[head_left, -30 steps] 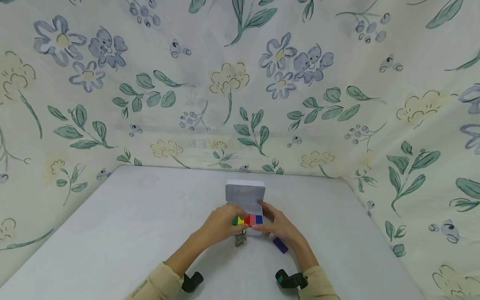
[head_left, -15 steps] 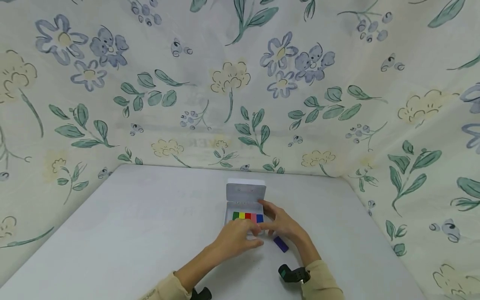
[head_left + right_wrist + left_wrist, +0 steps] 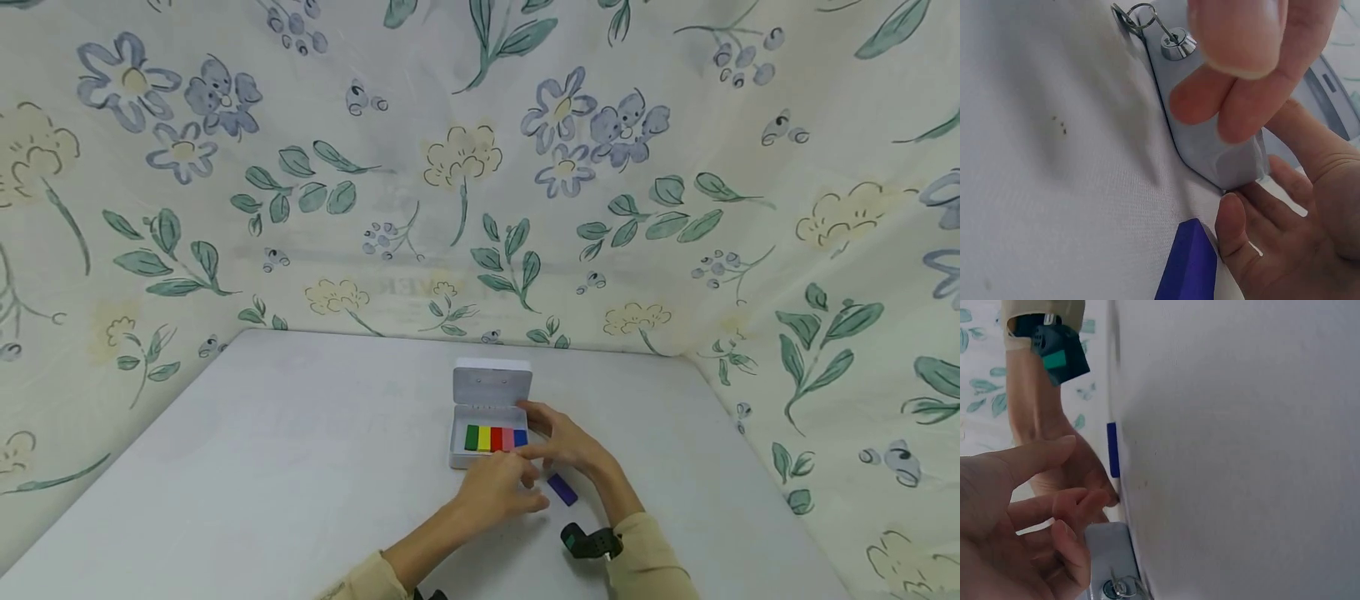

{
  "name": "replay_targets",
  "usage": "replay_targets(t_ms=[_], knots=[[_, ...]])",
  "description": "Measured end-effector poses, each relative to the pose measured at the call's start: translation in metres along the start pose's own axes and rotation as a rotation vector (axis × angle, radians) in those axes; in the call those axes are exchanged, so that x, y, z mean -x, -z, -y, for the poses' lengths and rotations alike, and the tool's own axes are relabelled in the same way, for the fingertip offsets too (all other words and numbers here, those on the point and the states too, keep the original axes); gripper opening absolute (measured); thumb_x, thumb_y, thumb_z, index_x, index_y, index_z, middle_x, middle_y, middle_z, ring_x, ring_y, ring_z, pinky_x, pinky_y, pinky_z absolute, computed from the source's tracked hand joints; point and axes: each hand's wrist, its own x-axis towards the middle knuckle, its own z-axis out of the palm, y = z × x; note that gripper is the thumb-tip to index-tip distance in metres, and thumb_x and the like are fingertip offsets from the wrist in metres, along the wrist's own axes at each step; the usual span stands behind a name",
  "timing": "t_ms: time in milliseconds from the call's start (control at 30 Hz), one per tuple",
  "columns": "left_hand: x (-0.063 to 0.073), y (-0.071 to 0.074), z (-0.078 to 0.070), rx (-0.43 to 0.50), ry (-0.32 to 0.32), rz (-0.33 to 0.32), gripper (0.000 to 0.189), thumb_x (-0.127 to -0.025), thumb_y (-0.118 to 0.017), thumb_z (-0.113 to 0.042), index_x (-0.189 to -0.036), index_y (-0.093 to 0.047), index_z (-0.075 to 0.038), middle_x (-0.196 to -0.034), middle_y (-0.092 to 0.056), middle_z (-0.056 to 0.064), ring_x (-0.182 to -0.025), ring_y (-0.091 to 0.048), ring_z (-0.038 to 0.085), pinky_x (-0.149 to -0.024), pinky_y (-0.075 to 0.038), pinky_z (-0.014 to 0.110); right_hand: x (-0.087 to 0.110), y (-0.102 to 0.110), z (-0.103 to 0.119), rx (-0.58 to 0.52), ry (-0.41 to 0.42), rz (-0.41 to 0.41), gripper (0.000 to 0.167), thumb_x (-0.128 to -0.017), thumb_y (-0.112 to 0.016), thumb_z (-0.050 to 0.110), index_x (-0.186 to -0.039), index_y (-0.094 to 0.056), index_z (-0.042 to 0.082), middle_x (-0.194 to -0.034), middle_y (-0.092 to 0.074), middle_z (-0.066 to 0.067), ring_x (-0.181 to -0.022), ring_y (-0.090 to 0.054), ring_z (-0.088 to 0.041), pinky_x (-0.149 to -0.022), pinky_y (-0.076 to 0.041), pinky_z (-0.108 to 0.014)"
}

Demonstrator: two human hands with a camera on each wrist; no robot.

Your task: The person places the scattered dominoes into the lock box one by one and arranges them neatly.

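Note:
A small white lock box (image 3: pixel 457 446) stands with its lid (image 3: pixel 491 386) raised. Inside lie green (image 3: pixel 472 437), yellow (image 3: pixel 484 438), red, pink (image 3: pixel 508 438) and blue blocks in a row. My right hand (image 3: pixel 564 442) holds the box's right side, one finger reaching back to the hinge and the thumb at the front. Just in front of the box, my left hand (image 3: pixel 495 490) hovers with loosely bent fingers and nothing in them. A purple block (image 3: pixel 562 489) lies on the table between my hands, near the right wrist. The left hand hides part of the box's front.
A key ring (image 3: pixel 1141 15) hangs from the key in the box's front lock (image 3: pixel 1179 44). The white table (image 3: pixel 300 433) meets a flower-patterned cloth (image 3: pixel 405 250) at the back and sides. Each wrist wears a dark camera band.
My left hand has come away from the coloured blocks, moving down and right toward the purple block. The right hand stays at the box's side.

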Motion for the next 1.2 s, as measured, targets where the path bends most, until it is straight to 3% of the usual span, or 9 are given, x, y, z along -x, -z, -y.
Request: replay_targets(t_ms=[100, 167, 367, 667, 833, 933, 1100, 1200], knots=[[0.000, -0.003, -0.002, 0.026, 0.043, 0.019, 0.038, -0.077, -0.082, -0.035, -0.106, -0.077, -0.010, -0.090, -0.076, -0.002, -0.072, -0.061, 0.006, -0.060, -0.045, 0.018, 0.000, 0.001, 0.000, 0.000, -0.005, 0.008, 0.084, -0.082, -0.076, 0.025, -0.152, -0.032, 0.014, -0.158, -0.034, -0.017, -0.145, -0.031, -0.043, -0.085, -0.054, -0.057], [0.000, -0.005, -0.002, 0.036, 0.061, 0.033, 0.040, -0.077, -0.083, -0.034, -0.107, -0.076, -0.008, -0.081, -0.073, -0.004, -0.066, -0.056, 0.005, -0.059, -0.043, 0.020, 0.000, 0.001, 0.000, 0.004, -0.010, 0.008, 0.084, -0.082, -0.077, 0.025, -0.152, -0.032, 0.014, -0.158, -0.033, -0.016, -0.145, -0.031, -0.042, -0.092, -0.049, -0.062], [-0.001, -0.012, -0.005, 0.059, 0.042, 0.056, 0.034, -0.078, -0.082, -0.030, -0.100, -0.076, -0.005, -0.054, -0.055, -0.009, -0.054, -0.049, 0.006, -0.053, -0.039, 0.021, -0.001, 0.002, -0.001, 0.025, -0.023, -0.003, 0.088, -0.081, -0.079, 0.027, -0.153, -0.031, 0.014, -0.159, -0.033, -0.015, -0.145, -0.032, -0.040, -0.110, -0.033, -0.064], [-0.010, -0.026, -0.009, 0.068, 0.065, 0.056, 0.027, -0.078, -0.083, -0.030, -0.080, -0.075, -0.004, -0.050, -0.049, -0.004, -0.048, -0.044, 0.008, -0.046, -0.033, 0.021, -0.001, 0.004, -0.006, -0.003, -0.030, 0.006, 0.088, -0.081, -0.079, 0.027, -0.153, -0.031, 0.013, -0.159, -0.032, -0.014, -0.146, -0.032, -0.038, -0.115, -0.029, -0.059], [-0.013, -0.027, -0.012, 0.002, 0.088, 0.076, 0.031, -0.078, -0.082, -0.034, -0.089, -0.074, -0.006, -0.058, -0.046, -0.002, -0.060, -0.046, 0.011, -0.056, -0.035, 0.025, 0.000, 0.006, -0.005, -0.005, -0.007, 0.026, 0.088, -0.082, -0.079, 0.026, -0.153, -0.029, 0.011, -0.159, -0.031, -0.016, -0.145, -0.032, -0.040, -0.115, -0.028, -0.059], [-0.014, -0.026, -0.014, -0.030, 0.076, 0.084, 0.034, -0.079, -0.081, -0.034, -0.098, -0.073, -0.006, -0.060, -0.047, -0.004, -0.060, -0.048, 0.010, -0.055, -0.036, 0.024, 0.000, 0.007, -0.004, -0.005, 0.004, 0.037, 0.088, -0.083, -0.078, 0.026, -0.154, -0.029, 0.010, -0.159, -0.031, -0.018, -0.145, -0.032, -0.041, -0.115, -0.027, -0.059], [-0.016, -0.026, -0.016, -0.051, 0.017, 0.088, 0.024, -0.082, -0.079, -0.030, -0.080, -0.066, -0.010, -0.046, -0.047, -0.008, -0.043, -0.045, 0.005, -0.045, -0.033, 0.018, -0.001, 0.008, -0.003, -0.004, 0.029, 0.053, 0.089, -0.083, -0.078, 0.027, -0.154, -0.027, 0.008, -0.158, -0.031, -0.019, -0.144, -0.033, -0.041, -0.115, -0.028, -0.058], [-0.016, -0.026, -0.017, -0.122, -0.027, 0.070, 0.027, -0.082, -0.078, -0.032, -0.072, -0.062, -0.013, -0.045, -0.046, -0.009, -0.043, -0.043, 0.004, -0.045, -0.031, 0.018, -0.002, 0.008, -0.003, 0.001, 0.039, 0.049, 0.089, -0.083, -0.078, 0.026, -0.153, -0.028, 0.007, -0.158, -0.032, -0.019, -0.144, -0.034, -0.041, -0.116, -0.029, -0.057]])
